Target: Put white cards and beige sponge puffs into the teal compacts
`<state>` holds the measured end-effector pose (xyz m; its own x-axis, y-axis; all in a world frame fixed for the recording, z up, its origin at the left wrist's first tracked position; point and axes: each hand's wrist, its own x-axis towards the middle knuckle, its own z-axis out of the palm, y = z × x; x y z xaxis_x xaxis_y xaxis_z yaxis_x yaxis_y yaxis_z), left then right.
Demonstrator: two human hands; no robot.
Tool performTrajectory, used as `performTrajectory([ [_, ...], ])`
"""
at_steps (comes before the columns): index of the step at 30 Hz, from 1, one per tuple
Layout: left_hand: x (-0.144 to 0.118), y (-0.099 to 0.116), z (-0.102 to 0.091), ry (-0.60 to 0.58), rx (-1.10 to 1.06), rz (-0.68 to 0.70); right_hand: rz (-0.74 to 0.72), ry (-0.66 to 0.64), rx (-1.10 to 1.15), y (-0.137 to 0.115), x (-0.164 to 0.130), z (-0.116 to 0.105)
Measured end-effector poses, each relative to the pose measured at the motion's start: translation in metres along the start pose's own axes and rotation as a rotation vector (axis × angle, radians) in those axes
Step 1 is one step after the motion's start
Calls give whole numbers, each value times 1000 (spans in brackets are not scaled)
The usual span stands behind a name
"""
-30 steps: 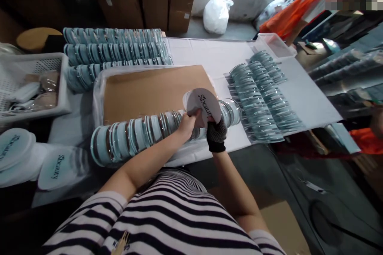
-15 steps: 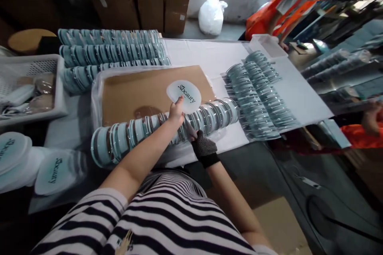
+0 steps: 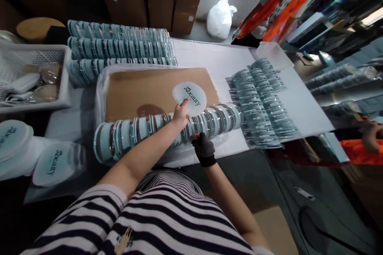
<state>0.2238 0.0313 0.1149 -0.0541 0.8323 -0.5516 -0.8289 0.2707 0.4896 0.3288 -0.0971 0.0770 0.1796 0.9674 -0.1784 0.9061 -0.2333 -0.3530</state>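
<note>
Where the striped shirt (image 3: 167, 215) fills the near edge of the view, both forearms reach forward to a long row of round compacts (image 3: 167, 127) standing on edge, its long axis running left to right across the worktop (image 3: 209, 55). The gloved right hand (image 3: 204, 148) sits at the row's near side, fingers curled against the compacts; whether it actually pinches one is hard to tell. The bare left hand (image 3: 180, 114) lies over the top of the row, fingers extended and loose, fingertips touching the near edge of a white round label (image 3: 189, 98) printed "Sbeauty". That label lies flat on the cardboard sheet (image 3: 143, 91) just beyond the row, so the left hand is the nearer one. Farther off, stacked rows of compacts (image 3: 119, 48) lie at left, overlapping clear lids (image 3: 263, 103) at right, and cardboard boxes (image 3: 155, 0) behind.
</note>
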Motion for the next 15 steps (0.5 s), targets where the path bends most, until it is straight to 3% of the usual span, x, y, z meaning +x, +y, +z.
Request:
performTrajectory([
  [6, -2, 0, -1, -10, 12, 14, 33, 11, -27, -2, -3, 14],
  [8, -2, -1, -1, -12, 19, 27, 48, -50, 89, -1, -6, 15],
  [13, 6, -9, -2, -27, 44, 103, 68, -578, 891, 11, -13, -3],
  [15, 9, -12, -2, -17, 66, 129, 27, -707, 942, 14, -7, -16],
])
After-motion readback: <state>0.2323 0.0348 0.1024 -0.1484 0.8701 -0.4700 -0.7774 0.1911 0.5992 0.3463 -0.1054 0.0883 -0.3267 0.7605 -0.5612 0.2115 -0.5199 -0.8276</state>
